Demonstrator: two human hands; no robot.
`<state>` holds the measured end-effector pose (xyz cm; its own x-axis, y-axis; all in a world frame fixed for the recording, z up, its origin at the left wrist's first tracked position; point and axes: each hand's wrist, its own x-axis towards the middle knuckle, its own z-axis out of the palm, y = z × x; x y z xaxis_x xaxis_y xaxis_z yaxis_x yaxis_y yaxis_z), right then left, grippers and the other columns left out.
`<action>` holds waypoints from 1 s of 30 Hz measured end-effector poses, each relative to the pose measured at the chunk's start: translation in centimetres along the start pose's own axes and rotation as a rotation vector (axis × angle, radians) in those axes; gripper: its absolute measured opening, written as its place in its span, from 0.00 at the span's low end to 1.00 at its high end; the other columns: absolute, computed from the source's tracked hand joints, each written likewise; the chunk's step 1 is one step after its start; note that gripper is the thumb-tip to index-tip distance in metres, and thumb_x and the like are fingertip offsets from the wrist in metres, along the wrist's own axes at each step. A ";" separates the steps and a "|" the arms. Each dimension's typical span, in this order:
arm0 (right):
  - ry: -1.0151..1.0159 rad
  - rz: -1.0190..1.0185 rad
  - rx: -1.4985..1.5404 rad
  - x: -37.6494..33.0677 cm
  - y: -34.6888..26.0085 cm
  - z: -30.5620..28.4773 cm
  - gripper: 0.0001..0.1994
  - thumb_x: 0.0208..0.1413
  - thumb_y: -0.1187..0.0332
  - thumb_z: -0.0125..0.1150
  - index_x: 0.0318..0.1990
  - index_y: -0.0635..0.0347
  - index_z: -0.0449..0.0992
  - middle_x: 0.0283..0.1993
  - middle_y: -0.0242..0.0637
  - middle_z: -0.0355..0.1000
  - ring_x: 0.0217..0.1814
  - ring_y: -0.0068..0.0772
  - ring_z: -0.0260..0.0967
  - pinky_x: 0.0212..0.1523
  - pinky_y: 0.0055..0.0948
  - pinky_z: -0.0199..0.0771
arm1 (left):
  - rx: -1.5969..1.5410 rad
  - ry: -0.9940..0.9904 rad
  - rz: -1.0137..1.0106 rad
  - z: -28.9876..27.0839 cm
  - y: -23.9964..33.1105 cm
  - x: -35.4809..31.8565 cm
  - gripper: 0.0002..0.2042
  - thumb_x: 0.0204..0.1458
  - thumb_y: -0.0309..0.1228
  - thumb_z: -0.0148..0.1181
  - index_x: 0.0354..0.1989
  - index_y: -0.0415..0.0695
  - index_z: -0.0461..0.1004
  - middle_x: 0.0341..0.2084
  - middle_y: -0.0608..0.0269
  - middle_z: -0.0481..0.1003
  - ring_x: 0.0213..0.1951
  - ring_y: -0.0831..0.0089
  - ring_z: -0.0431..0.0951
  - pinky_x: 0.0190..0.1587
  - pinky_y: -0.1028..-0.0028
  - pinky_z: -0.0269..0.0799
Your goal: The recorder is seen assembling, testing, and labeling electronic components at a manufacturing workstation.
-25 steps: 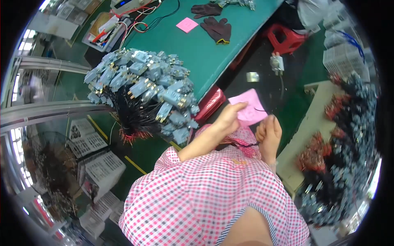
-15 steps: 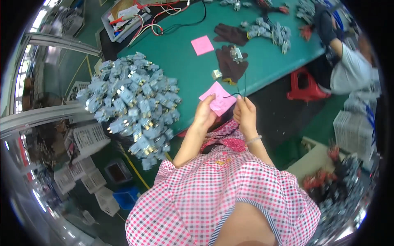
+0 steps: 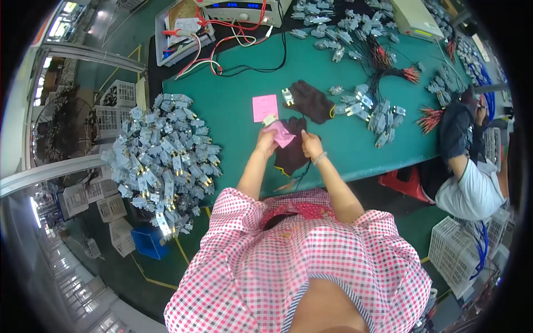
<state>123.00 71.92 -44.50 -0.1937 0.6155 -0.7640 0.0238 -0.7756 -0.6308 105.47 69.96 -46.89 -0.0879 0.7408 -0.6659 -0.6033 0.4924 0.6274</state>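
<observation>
My left hand (image 3: pixel 266 142) grips a pink paper slip (image 3: pixel 283 135), which is bent and partly hidden by the fingers. Close on its right, my right hand (image 3: pixel 312 146) is closed with the thumb up; a thin black cord (image 3: pixel 302 176) shows below it. Both hands are over a dark brown glove (image 3: pixel 291 157) lying on the table. A second brown glove (image 3: pixel 312 103) lies beyond, with a small metal connector (image 3: pixel 287 97) at its left edge. A pink pad of slips (image 3: pixel 265 107) rests flat, and a small cream block (image 3: pixel 269 120) sits just beyond my left hand.
A large heap of grey connectors (image 3: pixel 166 155) covers the left end of the green table (image 3: pixel 233 94). At the back stand a grey bin (image 3: pixel 183 41) and a power supply (image 3: pixel 244 11) with leads. More connectors and red-tipped wires (image 3: pixel 411 74) lie right, near another person's arm (image 3: pixel 459 166).
Both hands have moved forward, over the nearer glove. The pink slip was spread out and is now bent. The whole view has shifted, showing more of the table's far side.
</observation>
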 end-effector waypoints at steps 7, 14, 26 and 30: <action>0.062 -0.034 -0.072 3.3 0.4 -2.0 0.18 0.58 0.52 0.48 0.24 0.55 0.65 0.12 0.28 0.58 0.09 0.22 0.52 0.08 0.25 0.50 | 1.264 -0.071 -0.163 -0.1 11.8 -0.8 0.25 0.51 0.54 0.50 0.38 0.41 0.75 0.27 0.58 0.76 0.27 0.70 0.75 0.30 0.69 0.72; 0.115 -0.210 -0.309 5.5 -0.4 -1.7 0.21 0.59 0.54 0.49 0.19 0.58 0.66 0.10 0.29 0.58 0.09 0.23 0.52 0.10 0.26 0.48 | 1.651 0.820 0.782 -6.5 34.8 11.0 0.10 0.49 0.34 0.49 0.34 0.45 0.76 0.30 0.49 0.77 0.35 0.50 0.76 0.39 0.56 0.71; 0.098 0.082 -0.093 3.0 -3.5 -1.2 0.18 0.60 0.60 0.50 0.18 0.56 0.64 0.12 0.24 0.55 0.12 0.18 0.51 0.13 0.22 0.49 | 2.203 0.608 0.673 -15.1 44.2 28.2 0.10 0.51 0.29 0.44 0.36 0.45 0.74 0.39 0.51 0.74 0.44 0.52 0.73 0.46 0.57 0.69; 0.111 0.068 -0.094 3.2 -3.8 -0.7 0.18 0.60 0.59 0.50 0.20 0.56 0.64 0.14 0.25 0.56 0.14 0.17 0.51 0.14 0.21 0.48 | 2.319 0.276 0.762 -18.4 46.1 29.2 0.11 0.49 0.29 0.47 0.39 0.45 0.73 0.43 0.45 0.71 0.45 0.48 0.72 0.46 0.57 0.68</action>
<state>122.92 76.94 -44.67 -0.0794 0.5777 -0.8124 0.1255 -0.8027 -0.5830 60.52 105.90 -44.89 0.0528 0.9919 -0.1155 0.9768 -0.0754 -0.2003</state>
